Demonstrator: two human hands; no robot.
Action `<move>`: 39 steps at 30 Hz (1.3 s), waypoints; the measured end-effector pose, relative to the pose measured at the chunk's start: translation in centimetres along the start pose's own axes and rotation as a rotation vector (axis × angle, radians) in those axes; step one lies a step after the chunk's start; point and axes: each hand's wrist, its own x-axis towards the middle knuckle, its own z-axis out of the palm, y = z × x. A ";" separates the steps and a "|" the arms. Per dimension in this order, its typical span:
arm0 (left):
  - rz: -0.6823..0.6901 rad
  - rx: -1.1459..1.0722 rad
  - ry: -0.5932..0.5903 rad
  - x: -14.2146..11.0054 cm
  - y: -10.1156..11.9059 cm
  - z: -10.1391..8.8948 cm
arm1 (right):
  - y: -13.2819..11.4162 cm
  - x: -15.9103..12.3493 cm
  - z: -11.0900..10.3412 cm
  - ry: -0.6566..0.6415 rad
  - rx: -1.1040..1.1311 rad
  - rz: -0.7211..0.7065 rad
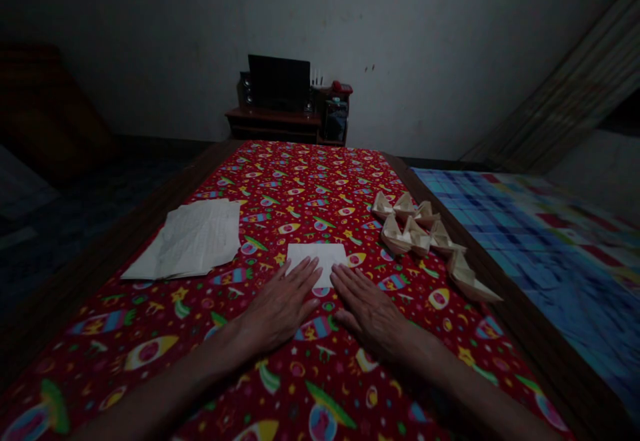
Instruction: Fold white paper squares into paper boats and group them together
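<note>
A small folded white paper (pixel 317 256) lies on the red patterned cloth (pixel 300 188) in front of me. My left hand (pixel 280 308) lies flat with fingers stretched out, its fingertips touching the paper's near left edge. My right hand (pixel 367 308) rests flat beside it, fingers extended onto the paper's near right edge. Neither hand holds anything. A stack of loose white sheets (pixel 193 238) sits to the left. Several folded paper boats (pixel 420 228) are grouped at the right side of the cloth.
The cloth covers a long wooden table (pixel 505 281). A blue checked mat (pixel 540 241) lies to the right. A low cabinet (pixel 273 124) with a dark screen (pixel 279 81) stands against the far wall. The room is dim.
</note>
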 end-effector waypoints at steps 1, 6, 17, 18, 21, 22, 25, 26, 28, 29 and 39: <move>-0.012 0.012 -0.010 -0.5 -0.4 -0.1 | 0.2 -0.3 -0.4 -0.011 -0.002 0.002; -0.030 0.086 0.030 -3.1 -2.1 -0.5 | 0.4 -0.4 -1.7 -0.012 -0.051 0.021; -0.101 0.052 0.122 -1.0 -1.4 -1.4 | -2.3 4.6 0.7 0.017 -0.148 -0.083; -0.092 0.037 0.125 -0.8 -1.5 -1.6 | -2.7 5.2 0.3 0.003 -0.168 -0.075; -0.079 -0.030 0.134 -0.7 -2.0 -1.8 | -3.6 6.4 -0.8 -0.028 -0.210 -0.060; -0.083 -0.056 0.142 -0.7 -2.1 -1.8 | -3.8 6.6 -1.0 -0.036 -0.220 -0.052; -0.107 -0.120 0.156 -0.8 -2.4 -1.6 | -3.8 6.8 -0.9 -0.062 -0.242 -0.031; -0.116 -0.136 0.152 -0.8 -2.5 -1.6 | -3.7 6.7 -0.6 -0.060 -0.248 -0.031; -0.134 -0.163 0.133 -0.8 -2.7 -1.6 | -3.3 6.4 0.0 -0.031 -0.265 -0.058; -0.142 -0.173 0.131 -0.8 -2.9 -1.6 | -3.1 6.3 0.3 -0.004 -0.278 -0.075; -0.148 -0.241 0.203 -0.7 -3.5 -1.8 | -3.6 6.3 -0.6 -0.009 -0.285 -0.059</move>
